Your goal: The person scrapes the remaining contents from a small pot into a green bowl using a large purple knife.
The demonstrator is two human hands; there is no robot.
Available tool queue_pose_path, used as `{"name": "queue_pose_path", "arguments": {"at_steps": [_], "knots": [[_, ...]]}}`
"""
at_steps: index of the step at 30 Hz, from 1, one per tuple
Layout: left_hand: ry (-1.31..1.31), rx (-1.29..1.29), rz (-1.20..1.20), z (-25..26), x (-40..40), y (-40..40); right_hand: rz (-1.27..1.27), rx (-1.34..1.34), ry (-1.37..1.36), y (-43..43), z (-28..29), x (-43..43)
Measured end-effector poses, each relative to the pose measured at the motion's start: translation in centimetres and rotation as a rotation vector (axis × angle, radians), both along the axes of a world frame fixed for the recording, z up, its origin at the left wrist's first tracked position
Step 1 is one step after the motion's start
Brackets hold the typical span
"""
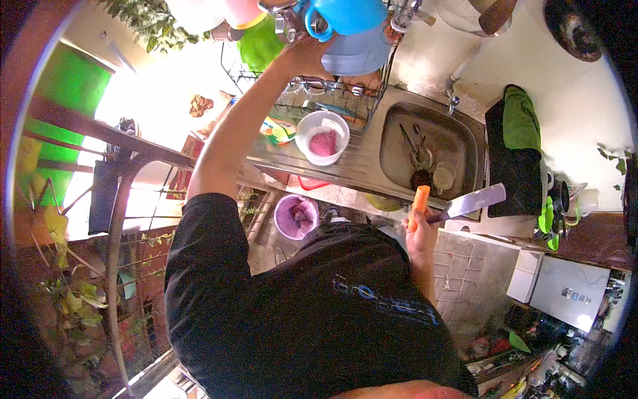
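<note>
My left hand [310,56] reaches into the dish rack [381,85] at the top of the head view. It is beside a blue mug [349,17] and a light blue plastic bowl [356,55]; its fingers are partly hidden, so I cannot tell whether it grips anything. My right hand [422,234] is at the counter's front edge, near the sink. Closed in it are an orange handle [420,202] and a utensil with a wide flat blade [476,200], which points right. A steel sink [394,124] holds utensils and a small pale cup [442,177].
A white tub [321,119] with a pink item inside stands on the drainboard [361,159]. Below the counter is a purple bucket [279,224]. A tap [452,102] rises behind the sink. Right of it hangs green cloth [521,119] over something black. A metal railing [117,279] runs along the left.
</note>
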State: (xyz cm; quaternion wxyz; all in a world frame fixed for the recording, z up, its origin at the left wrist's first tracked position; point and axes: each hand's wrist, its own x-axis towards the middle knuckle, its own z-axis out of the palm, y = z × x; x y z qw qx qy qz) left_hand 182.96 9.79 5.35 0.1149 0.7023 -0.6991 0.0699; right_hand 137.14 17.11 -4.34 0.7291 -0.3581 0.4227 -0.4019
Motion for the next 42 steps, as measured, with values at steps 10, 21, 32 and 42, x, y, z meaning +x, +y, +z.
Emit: {"name": "queue_pose_path", "arguments": {"at_steps": [10, 21, 32, 42], "knots": [[-0.138, 0.0, 0.025, 2.0, -1.8, 0.9, 0.15, -0.049, 0.028, -0.4, -1.0, -0.2], [-0.048, -0.101, 0.029, 3.0, -1.8, 2.0, 0.156, -0.074, 0.067, -0.8, -0.8, -0.5], [-0.025, -0.548, -0.06, 0.3, -1.4, 2.1, 0.162, 0.159, 0.004, 0.9, -4.5, 0.5], [-0.026, -0.686, -0.045, -1.0, -2.9, 2.6, 0.207, 0.228, 0.007, -2.2, -10.5, -1.7]]}}
